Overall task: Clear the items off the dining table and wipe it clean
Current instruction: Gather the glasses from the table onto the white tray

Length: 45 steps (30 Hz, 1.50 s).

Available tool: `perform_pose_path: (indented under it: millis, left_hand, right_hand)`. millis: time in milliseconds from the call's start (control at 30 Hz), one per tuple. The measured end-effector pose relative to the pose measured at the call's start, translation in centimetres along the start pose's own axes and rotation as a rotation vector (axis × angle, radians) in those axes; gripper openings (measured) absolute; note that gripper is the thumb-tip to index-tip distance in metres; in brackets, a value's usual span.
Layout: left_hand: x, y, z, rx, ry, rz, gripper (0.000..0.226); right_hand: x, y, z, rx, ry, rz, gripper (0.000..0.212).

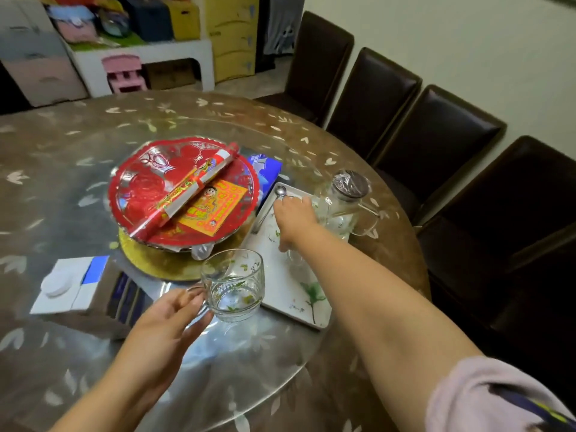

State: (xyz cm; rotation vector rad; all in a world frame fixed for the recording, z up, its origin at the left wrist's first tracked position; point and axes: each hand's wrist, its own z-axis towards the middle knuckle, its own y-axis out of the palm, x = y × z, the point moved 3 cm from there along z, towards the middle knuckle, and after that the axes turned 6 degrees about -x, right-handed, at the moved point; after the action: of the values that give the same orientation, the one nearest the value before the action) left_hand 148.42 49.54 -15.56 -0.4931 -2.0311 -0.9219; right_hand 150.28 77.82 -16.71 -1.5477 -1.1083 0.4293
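— Looking down from my head, what did you have in your left hand [168, 319]?

— My fingers were hooked through the handle of a clear glass mug [232, 285] printed with small green leaves. It sat just off the near corner of the white tray [293, 294], over the glass turntable [218, 363] of the round dining table [62, 145].

— And your right hand [294, 219]?

— It reached across the tray with fingers curled down over something glassy; whether they gripped it, I could not tell. A metal spoon [269, 205] lay along the tray's far edge, and a lidded glass jug [346, 204] stood just beyond my knuckles.

— What else was on the table?

— A red patterned platter [140, 194] holding a rolled red scroll [193, 188] and a yellow packet [215, 207], a blue box [268, 169] behind it, and a white-and-blue carton [74, 285] at my left.
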Motion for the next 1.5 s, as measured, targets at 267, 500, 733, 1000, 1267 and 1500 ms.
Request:
perform_pose_path:
  millis: [267,500,733,1000,1267,1500]
  left_hand:
    - [-0.6,0.3,2.4,0.076,-0.064,-0.017,0.024]
    - [-1.3,0.5,4.5,0.082,-0.112,-0.004,0.015]
    - [-1.8,0.2,5.6,0.088,-0.160,-0.006,0.010]
    - [-2.5,1.5,6.0,0.079,-0.205,-0.141,0.012]
    - [-4.7,4.5,6.8,0.077,-0.295,-0.389,0.035]
    - [-4.7,6.2,7.5,-0.004,-0.321,-0.318,0.019]
  right_hand:
    - [-0.7,2.5,4.5,-0.108,-0.063,-0.102,0.062]
    - [-0.5,3.9,7.5,-0.027,-0.066,-0.028,0.070]
    - [0.2,4.4,8.4,0.156,-0.075,0.058,0.067]
    - [1.0,6.3,-5.6,0.449,0.282,1.573,0.021]
    - [-6.5,9.1,-13.8,-0.041,0.054,2.682,0.082]
    - [-4.6,7.9,-13.0,0.261,0.218,2.558,0.087]
